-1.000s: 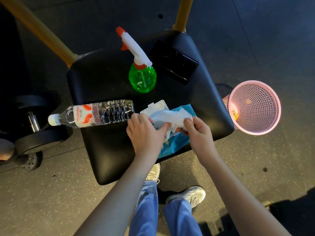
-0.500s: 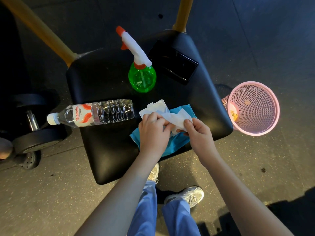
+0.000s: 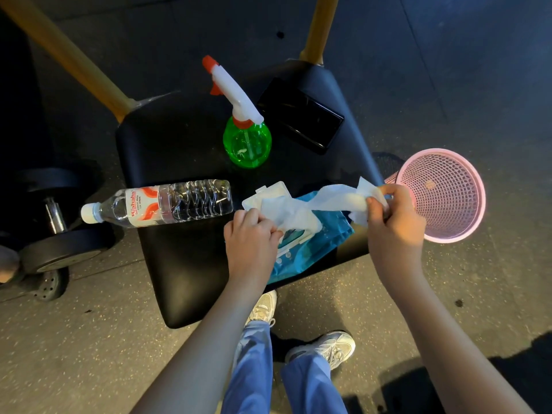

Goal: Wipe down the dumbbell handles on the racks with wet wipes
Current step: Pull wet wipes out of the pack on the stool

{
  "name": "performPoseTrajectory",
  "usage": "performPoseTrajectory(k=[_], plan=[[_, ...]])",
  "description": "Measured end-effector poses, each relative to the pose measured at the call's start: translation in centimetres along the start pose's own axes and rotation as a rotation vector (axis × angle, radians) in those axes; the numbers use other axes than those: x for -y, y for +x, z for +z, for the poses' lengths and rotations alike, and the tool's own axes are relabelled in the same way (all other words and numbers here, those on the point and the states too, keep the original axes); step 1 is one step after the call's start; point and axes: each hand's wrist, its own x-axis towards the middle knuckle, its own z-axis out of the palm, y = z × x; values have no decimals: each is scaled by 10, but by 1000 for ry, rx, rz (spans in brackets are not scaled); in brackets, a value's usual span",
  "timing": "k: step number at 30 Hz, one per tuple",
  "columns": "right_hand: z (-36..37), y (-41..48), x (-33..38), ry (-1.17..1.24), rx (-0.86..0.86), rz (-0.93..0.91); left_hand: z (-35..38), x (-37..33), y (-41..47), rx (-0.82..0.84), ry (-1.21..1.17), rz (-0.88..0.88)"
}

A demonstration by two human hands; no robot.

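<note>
Over a black padded seat (image 3: 185,264), viewed from above: stretched a white wet wipe (image 3: 331,201) between both hands. Pinched its far end between thumb and curled fingers of the right hand (image 3: 394,225), just beside a pink mesh basket (image 3: 445,192). Gripped its near end in the curled fingers of the left hand (image 3: 251,243), at the open lid of a blue wipe pack (image 3: 313,249) near the seat's front edge. Judged the wipe thin, limp, damp and very light, likely to tear or drag out a second sheet if yanked. Best taken close to the pack's slot, with the pack pinned flat. Noted a dumbbell (image 3: 53,222) low at far left, well apart from the wipe. Noted also a water bottle (image 3: 167,204), green spray bottle (image 3: 246,141) and dark phone (image 3: 301,118) on the seat.
</note>
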Motion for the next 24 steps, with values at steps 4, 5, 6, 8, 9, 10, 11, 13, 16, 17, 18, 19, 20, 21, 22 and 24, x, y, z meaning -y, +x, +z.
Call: performPoseTrajectory(k=[4,5,6,8,9,10,11,13,16,17,18,19,20,21,22,24], plan=[[20,3,-19,-341,-20,-271,3,3,-3,9,33,48],[26,3,-24,-420,21,-308,3,4,-5,20,27,51],[31,3,-24,-484,83,-288,2,5,-7,36,25,40],[38,-3,-22,-637,103,-243,-1,6,-14,75,50,-30],[39,-6,-19,-718,62,-249,-2,7,-17,87,66,-77],[40,-10,-14,-770,17,-273,-4,8,-19,91,77,-117],[40,-14,-9,-792,-18,-304,-6,9,-21,93,79,-147],[45,-20,-4,-778,-29,-397,-9,11,-24,115,27,-193],[63,-25,-5,-747,126,-506,-10,12,-23,126,-138,-246],[70,-26,-6,-730,193,-520,-9,12,-23,119,-179,-253],[76,-27,-7,-697,257,-526,-9,12,-22,113,-217,-261],[80,-27,-7,-648,304,-536,-8,11,-22,110,-258,-269],[81,-26,-7,-595,339,-551,-8,11,-21,105,-308,-278],[82,-26,-8,-555,365,-574,-8,11,-21,95,-368,-293],[81,-26,-8,-539,395,-603,-9,10,-20,81,-434,-316],[78,-27,-8,-585,468,-671,-13,10,-19,52,-528,-353]])
